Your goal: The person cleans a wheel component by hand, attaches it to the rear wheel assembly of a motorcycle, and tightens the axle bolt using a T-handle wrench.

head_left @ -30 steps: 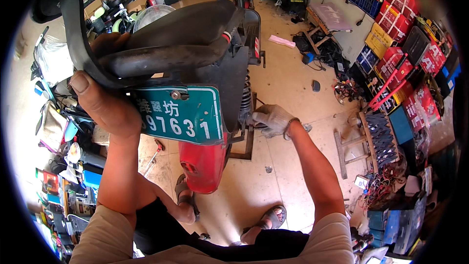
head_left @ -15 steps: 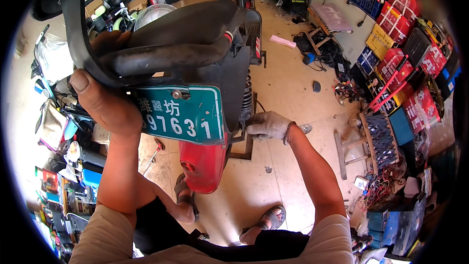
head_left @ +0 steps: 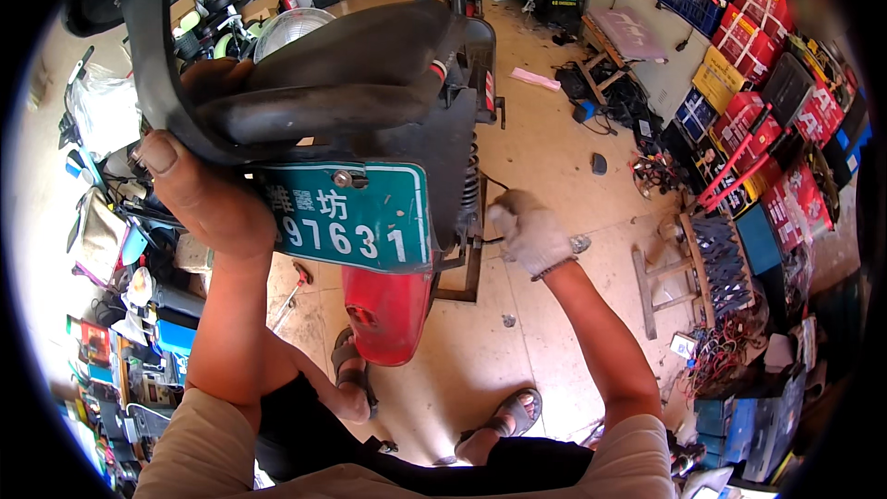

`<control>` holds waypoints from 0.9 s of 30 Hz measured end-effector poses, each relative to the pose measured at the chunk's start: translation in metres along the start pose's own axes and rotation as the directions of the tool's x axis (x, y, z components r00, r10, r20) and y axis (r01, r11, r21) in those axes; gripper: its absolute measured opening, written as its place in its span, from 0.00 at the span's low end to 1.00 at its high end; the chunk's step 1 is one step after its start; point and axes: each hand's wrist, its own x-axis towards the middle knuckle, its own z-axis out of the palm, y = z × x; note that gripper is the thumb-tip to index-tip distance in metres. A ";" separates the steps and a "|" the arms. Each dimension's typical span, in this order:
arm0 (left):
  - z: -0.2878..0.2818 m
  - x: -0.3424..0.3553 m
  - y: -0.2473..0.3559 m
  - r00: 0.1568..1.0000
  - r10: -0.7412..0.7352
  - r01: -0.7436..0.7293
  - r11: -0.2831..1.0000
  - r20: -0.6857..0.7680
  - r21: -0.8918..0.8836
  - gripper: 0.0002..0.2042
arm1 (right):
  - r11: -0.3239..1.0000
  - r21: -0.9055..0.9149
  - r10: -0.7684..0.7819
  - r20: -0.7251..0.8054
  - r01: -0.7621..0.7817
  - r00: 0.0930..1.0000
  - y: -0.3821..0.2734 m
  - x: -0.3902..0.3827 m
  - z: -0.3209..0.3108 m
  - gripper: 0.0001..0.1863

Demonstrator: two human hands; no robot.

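Here, the left hand (head_left: pixel 211 196) clasps the black rear rail (head_left: pixel 166 83) of the scooter (head_left: pixel 370 51) ahead.
The gloved right hand (head_left: pixel 533 236) curls near the spring (head_left: pixel 470 187) (holding the cable (head_left: pixel 496 182) or not, I cannot tell).

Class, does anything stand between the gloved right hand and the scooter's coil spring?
Yes: in this view, a thin dark cable curves through the gap between the gloved right hand and the coil spring. Nothing else visible stands between them. I can't tell whether the hand holds the cable.
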 end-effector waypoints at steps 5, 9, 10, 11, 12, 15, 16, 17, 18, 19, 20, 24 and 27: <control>-0.002 -0.002 0.004 0.998 0.057 -0.059 0.998 0.041 0.039 0.42 | 0.776 0.370 0.501 0.131 -0.511 0.855 0.028 -0.017 -0.008 0.25; -0.002 0.000 0.009 0.987 0.140 -0.149 0.979 0.076 0.141 0.40 | 0.271 0.591 0.432 0.631 -0.760 0.645 0.018 -0.052 0.007 0.28; -0.003 0.000 0.011 0.984 0.150 -0.164 0.974 0.099 0.154 0.40 | 0.234 0.647 0.426 0.604 -0.726 0.674 0.008 -0.054 0.014 0.27; -0.002 0.002 0.011 0.983 0.155 -0.165 0.979 0.097 0.116 0.38 | 0.222 0.695 0.416 0.566 -0.684 0.711 0.004 -0.053 0.024 0.25; -0.003 0.003 0.013 0.981 0.165 -0.177 0.977 0.103 0.117 0.37 | 0.211 0.740 0.409 0.527 -0.638 0.746 0.001 -0.051 0.033 0.23; 0.000 0.007 0.012 0.964 0.264 -0.264 0.965 0.018 0.003 0.23 | 0.106 0.814 0.422 0.484 -0.572 0.767 -0.023 -0.041 0.049 0.16; 0.001 0.007 0.008 0.963 0.268 -0.269 0.963 0.030 0.022 0.22 | 0.123 0.801 0.492 0.464 -0.586 0.737 -0.025 -0.040 0.054 0.16; 0.000 0.006 0.006 0.962 0.271 -0.273 0.961 0.041 0.044 0.22 | 0.138 0.785 0.558 0.442 -0.604 0.702 -0.027 -0.038 0.060 0.16; -0.001 0.007 0.006 0.961 0.273 -0.276 0.959 0.051 0.064 0.22 | 0.150 0.769 0.623 0.415 -0.622 0.663 -0.027 -0.038 0.064 0.17; -0.002 0.008 0.012 0.957 0.285 -0.286 0.958 0.051 0.026 0.20 | 0.158 0.749 0.677 0.392 -0.644 0.623 -0.031 -0.036 0.068 0.17; -0.005 0.010 0.013 0.956 0.288 -0.289 0.957 0.054 0.019 0.20 | 0.176 0.754 0.679 0.373 -0.633 0.633 -0.033 -0.036 0.070 0.17; -0.013 0.012 0.011 0.949 0.306 -0.308 0.951 0.074 0.020 0.19 | 0.126 0.868 0.692 0.271 -0.481 0.669 -0.058 -0.039 0.071 0.19; -0.011 0.011 0.012 0.951 0.299 -0.298 0.954 0.081 -0.016 0.19 | 0.193 0.864 0.711 0.204 -0.466 0.673 -0.042 -0.042 0.075 0.21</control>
